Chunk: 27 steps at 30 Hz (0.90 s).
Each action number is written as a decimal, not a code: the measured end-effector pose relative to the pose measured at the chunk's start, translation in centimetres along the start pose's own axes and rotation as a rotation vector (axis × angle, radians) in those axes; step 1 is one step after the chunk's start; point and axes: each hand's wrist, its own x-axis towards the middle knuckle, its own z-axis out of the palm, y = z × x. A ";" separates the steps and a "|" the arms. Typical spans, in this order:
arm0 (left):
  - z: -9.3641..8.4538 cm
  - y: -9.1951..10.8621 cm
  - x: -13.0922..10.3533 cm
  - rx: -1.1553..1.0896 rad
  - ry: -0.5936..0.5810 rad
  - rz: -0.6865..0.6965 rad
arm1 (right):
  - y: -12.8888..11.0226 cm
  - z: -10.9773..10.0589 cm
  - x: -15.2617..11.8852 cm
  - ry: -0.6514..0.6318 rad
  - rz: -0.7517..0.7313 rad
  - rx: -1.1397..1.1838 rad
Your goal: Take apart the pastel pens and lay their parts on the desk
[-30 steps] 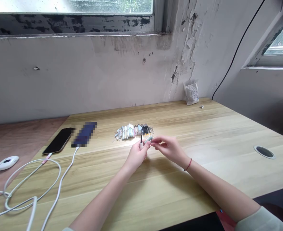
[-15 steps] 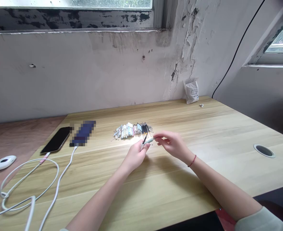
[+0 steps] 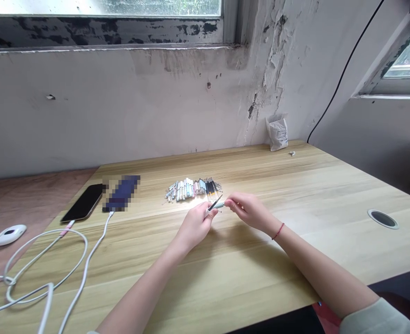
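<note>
My left hand [image 3: 198, 223] is closed round several pen parts: a dark thin refill [image 3: 214, 203] slants up from it, and a pale blue-green barrel [image 3: 219, 205] points right. My right hand [image 3: 244, 209] pinches at the right end of that barrel; whatever small piece lies between its fingertips is too small to make out. Just behind the hands, a row of white and blue pen parts [image 3: 185, 189] lies on the wooden table [image 3: 260, 283]. Dark refills with orange ends [image 3: 211, 188] lie at the row's right side.
On the left are a black phone [image 3: 83, 202], a pixelated blue device [image 3: 121, 192], white cables [image 3: 86, 269] and a white oval gadget [image 3: 9, 235]. A white packet [image 3: 277, 133] and a small white piece [image 3: 291, 153] are at the back. A round grommet [image 3: 383, 219] is at right.
The fingers of my right hand have drawn closer together at the barrel's end. The dark refill in my left hand leans further right. The view has shifted slightly.
</note>
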 end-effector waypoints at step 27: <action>0.1 0.6 -0.2 0.050 -0.065 0.063 | 0.3 -0.2 -0.1 -0.144 0.026 0.092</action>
